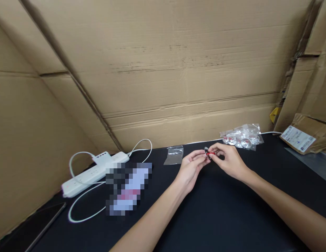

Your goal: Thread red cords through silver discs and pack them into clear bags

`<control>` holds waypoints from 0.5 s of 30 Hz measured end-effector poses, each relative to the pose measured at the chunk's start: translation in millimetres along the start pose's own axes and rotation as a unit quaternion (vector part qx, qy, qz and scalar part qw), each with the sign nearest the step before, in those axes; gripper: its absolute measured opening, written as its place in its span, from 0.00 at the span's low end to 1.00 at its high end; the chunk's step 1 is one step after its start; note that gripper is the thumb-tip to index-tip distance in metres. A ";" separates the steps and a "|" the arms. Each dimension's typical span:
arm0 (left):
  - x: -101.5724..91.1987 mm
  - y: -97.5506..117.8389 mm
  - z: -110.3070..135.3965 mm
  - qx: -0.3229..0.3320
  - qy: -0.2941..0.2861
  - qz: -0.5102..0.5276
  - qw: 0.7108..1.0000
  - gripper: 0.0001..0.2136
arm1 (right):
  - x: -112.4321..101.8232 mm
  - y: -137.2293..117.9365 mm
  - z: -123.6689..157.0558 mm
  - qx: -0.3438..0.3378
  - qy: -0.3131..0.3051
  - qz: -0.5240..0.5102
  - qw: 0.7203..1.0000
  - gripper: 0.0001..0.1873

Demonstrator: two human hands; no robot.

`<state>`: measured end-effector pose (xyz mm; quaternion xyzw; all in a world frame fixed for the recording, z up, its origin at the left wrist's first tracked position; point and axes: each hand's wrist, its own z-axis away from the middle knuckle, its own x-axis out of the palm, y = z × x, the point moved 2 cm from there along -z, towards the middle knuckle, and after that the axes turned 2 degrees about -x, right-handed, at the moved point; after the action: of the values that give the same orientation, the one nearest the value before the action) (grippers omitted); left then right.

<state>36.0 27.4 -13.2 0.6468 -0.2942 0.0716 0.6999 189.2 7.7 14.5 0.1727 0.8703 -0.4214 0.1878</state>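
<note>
Above the black table, my left hand (pixel 191 167) pinches the edge of a small round metal disc (pixel 206 151). My right hand (pixel 229 160) closes its thumb and fingers on a thin red piece (pixel 211 153) at the disc's right side. Whether the red piece is fixed to the disc cannot be made out. Fingers cover part of both. Behind my right hand lies a clear plastic bag (pixel 240 132) with several shiny round metal discs (pixel 246 142) inside, some showing red. A small clear plastic pouch (pixel 174 155) lies flat beyond my left hand.
To the left are a white power strip (pixel 84 181) with a white charger (pixel 102 158), looped white cables (pixel 73 219) and a blurred-out object (pixel 131 189). A dark flat device (pixel 44 224) lies at the left edge. A labelled brown package (pixel 299 136) sits right. Cardboard walls (pixel 178 77) surround the table.
</note>
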 end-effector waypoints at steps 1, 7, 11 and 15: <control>-1.0 -0.9 -0.4 -0.003 -0.002 -0.003 1.000 0.08 | 0.4 0.3 0.3 0.002 0.002 -0.001 1.000 0.06; -0.8 -3.2 0.7 -0.006 -0.006 -0.013 1.000 0.06 | 2.1 0.0 2.4 -0.023 0.008 0.023 0.999 0.07; 1.3 1.6 1.4 -0.005 -0.002 -0.011 1.000 0.06 | 0.3 1.5 1.5 -0.039 0.004 0.013 0.999 0.08; 3.0 6.8 2.1 -0.017 -0.014 -0.029 0.999 0.06 | -3.0 2.2 0.8 -0.053 -0.022 0.003 0.998 0.32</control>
<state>34.5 25.6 -5.9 0.6440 -0.2859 0.0371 0.7087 193.0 8.0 14.0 0.1562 0.8865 -0.3777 0.2168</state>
